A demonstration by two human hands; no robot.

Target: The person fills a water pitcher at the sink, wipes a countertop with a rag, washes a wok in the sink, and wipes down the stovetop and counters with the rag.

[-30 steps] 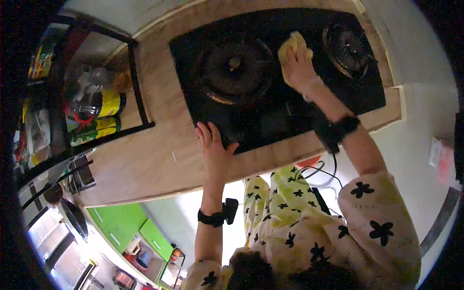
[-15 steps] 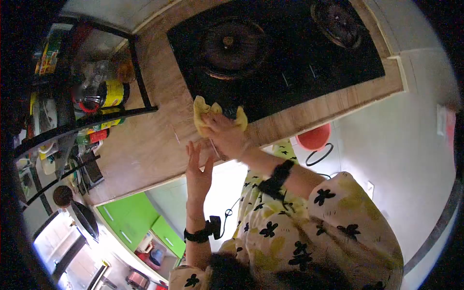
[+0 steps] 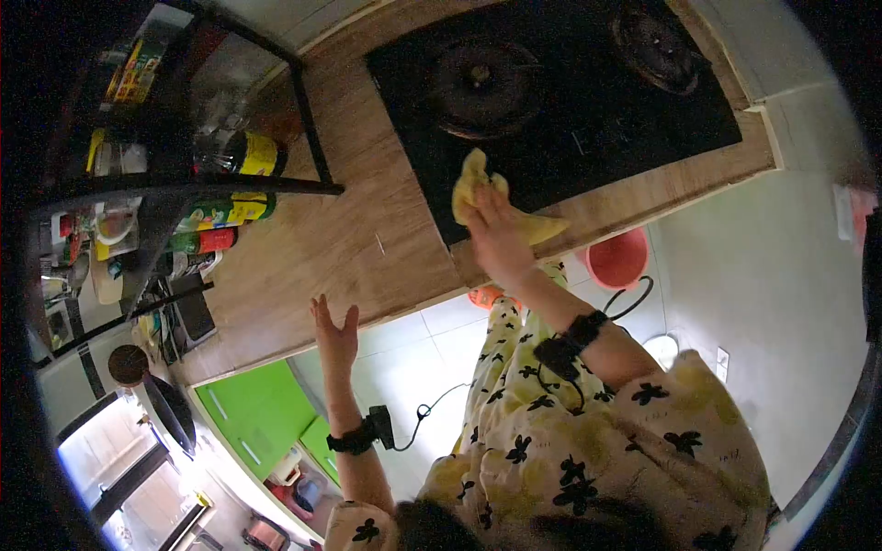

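Observation:
My right hand (image 3: 501,245) presses a yellow cleaning cloth (image 3: 472,180) onto the near left corner of the black glass cooktop (image 3: 542,170). The cloth is bunched, with one flap sticking out to the right of my fingers. Apart from it, my left hand (image 3: 336,342) hovers by the front edge of the wood-grain counter (image 3: 367,257), fingers spread and holding nothing. A dark round burner (image 3: 484,87) lies beyond the cloth, and another burner (image 3: 656,48) sits at the far right.
On the left, a black-framed rack (image 3: 193,188) holds several bottles, including one with a yellow label (image 3: 254,154). Below the counter are green cabinet doors (image 3: 243,413). A red bucket (image 3: 617,260) stands on the floor to the right.
My right hand has slid the cloth right, from the cooktop's left edge onto its glass. My left hand has drawn away leftward. The view has shifted slightly.

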